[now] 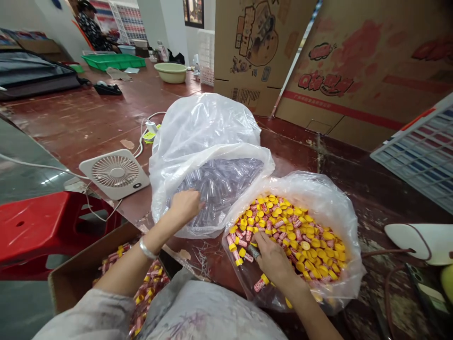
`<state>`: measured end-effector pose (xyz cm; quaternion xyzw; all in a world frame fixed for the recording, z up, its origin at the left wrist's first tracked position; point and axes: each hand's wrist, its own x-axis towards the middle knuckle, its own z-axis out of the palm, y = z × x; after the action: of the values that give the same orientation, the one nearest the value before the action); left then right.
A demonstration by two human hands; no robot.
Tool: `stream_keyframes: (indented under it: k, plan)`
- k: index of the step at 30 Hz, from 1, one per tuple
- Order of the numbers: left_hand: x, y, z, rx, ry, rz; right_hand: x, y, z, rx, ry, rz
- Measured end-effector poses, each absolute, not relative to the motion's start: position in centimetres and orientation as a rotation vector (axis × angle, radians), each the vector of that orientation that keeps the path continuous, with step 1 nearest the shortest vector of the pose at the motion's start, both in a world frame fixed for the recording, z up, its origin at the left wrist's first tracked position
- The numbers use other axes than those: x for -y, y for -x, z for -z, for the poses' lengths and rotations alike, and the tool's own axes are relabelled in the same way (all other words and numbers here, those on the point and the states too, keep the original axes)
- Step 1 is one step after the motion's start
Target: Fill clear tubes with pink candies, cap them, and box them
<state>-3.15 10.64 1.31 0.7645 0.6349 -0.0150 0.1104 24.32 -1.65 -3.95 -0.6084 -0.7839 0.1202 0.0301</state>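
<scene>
My left hand [186,206] is over the near edge of a large plastic bag of clear tubes [215,184]. Its fingers are curled and point into the bag; whatever they hold is hidden. A silver bangle [146,248] circles that wrist. On the right, my right hand [271,257] reaches into a second plastic bag [318,182] filled with yellow-capped tubes [304,231] that have pink and white contents. Its thumb and fingers are bent around a yellow-capped piece at the pile's left side. Dark wrapping covers one finger.
A small white fan [116,174] stands left of the bags, beside a red stool [38,226]. Below my left arm, a cardboard box [71,278] holds more capped tubes. Large cartons [247,56] stand behind. A person [94,28] sits far back left.
</scene>
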Motion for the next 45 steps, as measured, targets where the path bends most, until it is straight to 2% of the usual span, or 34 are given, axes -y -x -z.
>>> stream_keyframes:
  k: [6, 11, 18, 21, 25, 28, 31, 35, 37, 39, 42, 45]
  plan:
    - [-11.9, 3.7, -1.7, -1.777, -2.225, -0.002, 2.9, -25.2, 3.1, 1.822, 1.576, -0.538]
    - [-7.6, 3.3, -2.9, -1.159, -1.779, -0.381, 2.3, -23.4, 0.8, 1.45, 1.35, -0.598]
    - [-2.7, -0.9, -2.3, -0.67, -1.114, -0.532, 1.1, -21.3, -1.5, 1.705, 1.185, -0.499]
    - [-1.6, -2.1, -1.7, -0.573, -0.915, -0.645, 1.5, -21.2, -1.2, 1.94, 1.147, -0.496]
    - [-0.3, -3.7, -0.1, -0.474, -0.71, -0.665, 2.5, -20.6, 0.5, 2.05, 1.194, -0.316]
    - [0.1, -4.5, 0.8, -0.518, -0.712, -0.667, 2.9, -19.9, 1.5, 2.036, 1.233, -0.253]
    - [-0.4, -3.8, 0.9, -0.675, -0.88, -0.623, 2.5, -20.5, 1.2, 2.131, 1.24, -0.355]
    - [-3.0, 0.3, 0.1, -1.275, -1.644, -0.559, 1.4, -23.5, 0.5, 2.163, 1.396, -0.445]
    - [-4.7, 2.5, -0.3, -1.655, -1.988, -0.366, 1.3, -24.7, 0.8, 2.17, 1.554, -0.458]
    - [-6.1, 4.0, -0.4, -1.856, -2.156, -0.019, 1.7, -24.8, 1.7, 2.314, 1.652, -0.545]
    - [-7.1, 4.6, 0.0, -1.858, -2.211, 0.351, 2.6, -23.7, 3.3, 2.568, 1.658, -0.607]
    - [-7.0, 4.4, 0.4, -1.795, -2.235, 0.218, 3.0, -23.0, 4.0, 2.529, 1.63, -0.582]
